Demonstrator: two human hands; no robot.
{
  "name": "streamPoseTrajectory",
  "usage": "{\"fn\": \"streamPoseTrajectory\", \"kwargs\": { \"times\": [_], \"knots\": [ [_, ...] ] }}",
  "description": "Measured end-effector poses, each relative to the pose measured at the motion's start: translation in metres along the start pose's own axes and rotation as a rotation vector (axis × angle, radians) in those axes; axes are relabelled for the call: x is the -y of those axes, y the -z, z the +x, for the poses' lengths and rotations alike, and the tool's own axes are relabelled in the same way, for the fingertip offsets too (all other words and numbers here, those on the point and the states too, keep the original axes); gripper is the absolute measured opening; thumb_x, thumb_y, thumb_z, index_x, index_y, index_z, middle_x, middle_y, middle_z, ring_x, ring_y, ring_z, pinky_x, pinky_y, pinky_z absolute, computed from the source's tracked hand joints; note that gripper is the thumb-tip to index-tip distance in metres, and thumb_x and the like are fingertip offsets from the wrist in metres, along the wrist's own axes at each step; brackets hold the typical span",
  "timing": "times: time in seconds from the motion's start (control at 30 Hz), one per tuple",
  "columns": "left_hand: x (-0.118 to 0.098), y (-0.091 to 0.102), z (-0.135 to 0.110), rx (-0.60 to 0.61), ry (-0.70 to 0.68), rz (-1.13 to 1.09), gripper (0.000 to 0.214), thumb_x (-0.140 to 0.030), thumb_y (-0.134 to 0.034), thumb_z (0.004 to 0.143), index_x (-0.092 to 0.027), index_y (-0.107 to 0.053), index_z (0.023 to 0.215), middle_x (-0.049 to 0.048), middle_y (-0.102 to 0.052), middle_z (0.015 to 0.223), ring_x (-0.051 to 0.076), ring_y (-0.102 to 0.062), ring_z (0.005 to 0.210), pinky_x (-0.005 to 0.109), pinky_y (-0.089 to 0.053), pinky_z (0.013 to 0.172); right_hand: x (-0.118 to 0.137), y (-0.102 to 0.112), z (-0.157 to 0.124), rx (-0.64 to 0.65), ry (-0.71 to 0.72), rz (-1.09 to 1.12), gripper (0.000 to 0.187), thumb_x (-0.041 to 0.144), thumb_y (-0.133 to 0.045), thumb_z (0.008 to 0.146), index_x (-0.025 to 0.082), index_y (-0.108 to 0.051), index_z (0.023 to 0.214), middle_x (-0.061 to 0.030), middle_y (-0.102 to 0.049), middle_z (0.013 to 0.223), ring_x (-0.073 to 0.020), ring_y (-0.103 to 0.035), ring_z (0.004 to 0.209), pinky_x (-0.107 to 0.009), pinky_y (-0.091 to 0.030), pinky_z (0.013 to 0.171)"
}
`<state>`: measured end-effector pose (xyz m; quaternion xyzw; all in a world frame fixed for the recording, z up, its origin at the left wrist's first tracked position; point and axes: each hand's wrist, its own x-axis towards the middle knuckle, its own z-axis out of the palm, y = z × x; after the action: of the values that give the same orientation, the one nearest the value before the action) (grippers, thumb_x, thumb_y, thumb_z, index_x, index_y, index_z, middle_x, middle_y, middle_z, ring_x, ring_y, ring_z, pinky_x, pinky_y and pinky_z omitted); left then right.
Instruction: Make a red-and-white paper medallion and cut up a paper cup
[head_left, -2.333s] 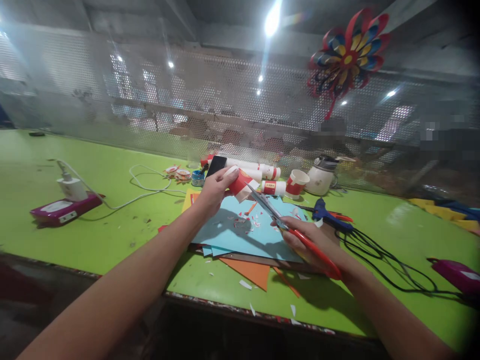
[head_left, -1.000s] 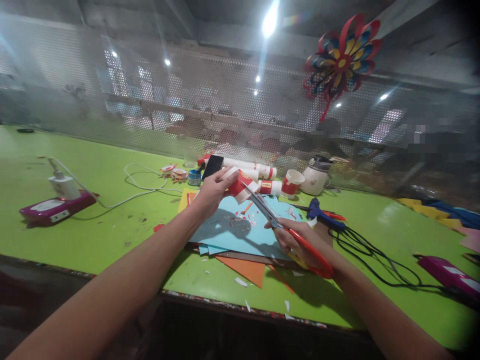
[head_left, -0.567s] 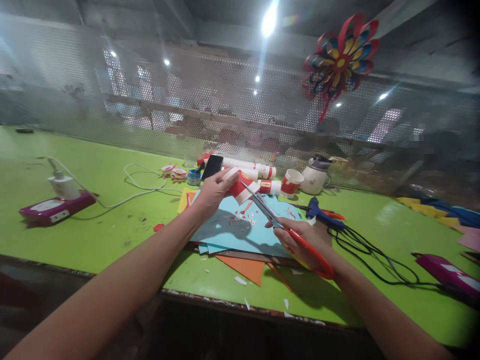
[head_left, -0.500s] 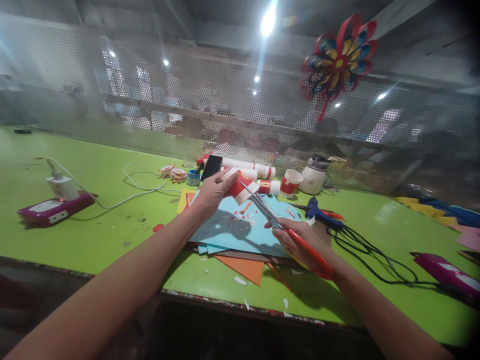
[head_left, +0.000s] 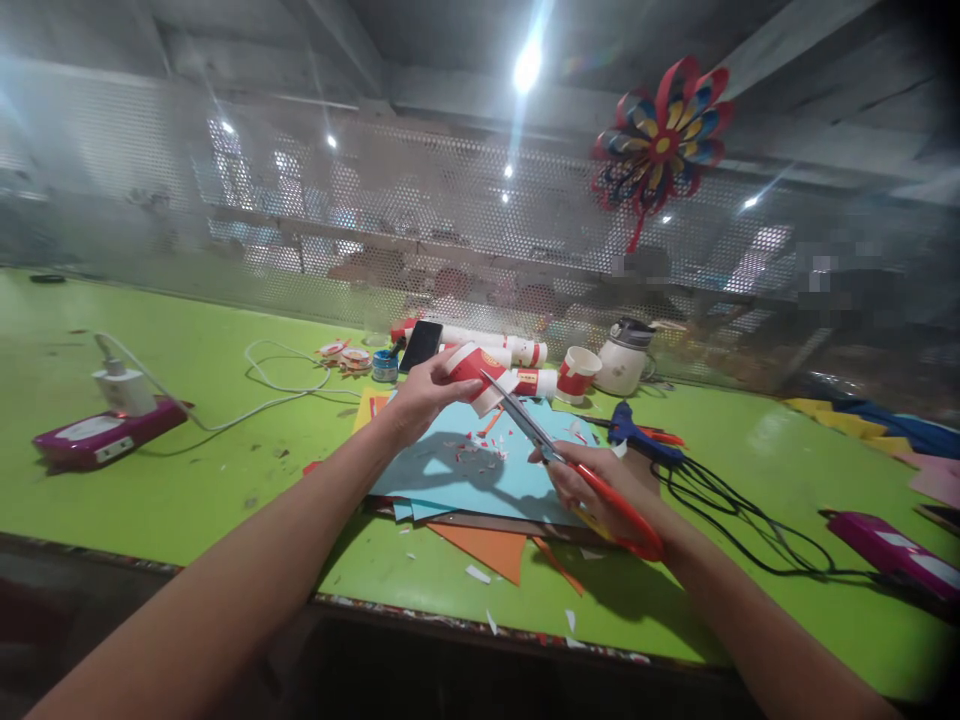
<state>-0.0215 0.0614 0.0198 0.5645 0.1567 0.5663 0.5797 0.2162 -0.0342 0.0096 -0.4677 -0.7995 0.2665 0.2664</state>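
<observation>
Red-and-white paper cup [head_left: 471, 368], clasped in the left hand [head_left: 421, 395] over the blue paper [head_left: 450, 470], meets the tips of the scissors [head_left: 540, 437], which slant up-left from the right hand [head_left: 600, 490] closed on their handles.

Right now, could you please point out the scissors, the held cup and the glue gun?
scissors [head_left: 521, 416]: head view, blade middle.
held cup [head_left: 466, 363]: head view, red band.
glue gun [head_left: 632, 431]: head view, blue body.

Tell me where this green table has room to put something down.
Bare green table lies between the purple power strip and the blue paper, and beyond the black cords towards the yellow sheets. Crowded: paper cups, glue gun, scraps mid-table.
</observation>
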Motion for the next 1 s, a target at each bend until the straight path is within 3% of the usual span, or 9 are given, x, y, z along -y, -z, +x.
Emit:
{"fn": "streamPoseTrajectory", "kwargs": {
  "times": [0.43,0.87,1.0],
  "knots": [
    [0.0039,-0.0005,-0.0007,0.077,-0.025,0.063,0.056,-0.016,-0.077,0.063,-0.017,-0.063,0.117,0.0107,-0.066,0.108,0.021,-0.06,0.095,0.032,-0.044,0.084,0.0013,-0.0009,0.0011,-0.015,0.033,-0.027,0.046,0.053,-0.039,0.092,0.014,-0.06,0.107,0.003,-0.045,0.06,-0.0112,-0.04,0.055,-0.023,-0.034,0.054],
    [0.0043,-0.0014,-0.0015,0.089,-0.043,0.098,0.052,-0.017,-0.075,0.065,-0.017,-0.063,0.116,0.0108,-0.067,0.108,0.022,-0.06,0.096,0.034,-0.044,0.086,0.0035,-0.003,0.0004,-0.028,-0.003,0.048,0.043,0.054,-0.044,0.089,0.015,-0.061,0.095,0.0065,-0.034,0.052,-0.0086,-0.03,0.045,-0.022,-0.028,0.044],
    [0.0044,-0.0008,-0.001,0.075,-0.047,0.114,0.051,-0.017,-0.076,0.064,-0.017,-0.064,0.114,0.0099,-0.068,0.106,0.021,-0.06,0.095,0.033,-0.044,0.085,0.0062,-0.004,0.0016,-0.067,0.001,0.06,0.045,0.056,-0.045,0.087,0.015,-0.061,0.096,0.0056,-0.038,0.053,-0.0093,-0.034,0.046,-0.022,-0.03,0.045]
  ]
}}
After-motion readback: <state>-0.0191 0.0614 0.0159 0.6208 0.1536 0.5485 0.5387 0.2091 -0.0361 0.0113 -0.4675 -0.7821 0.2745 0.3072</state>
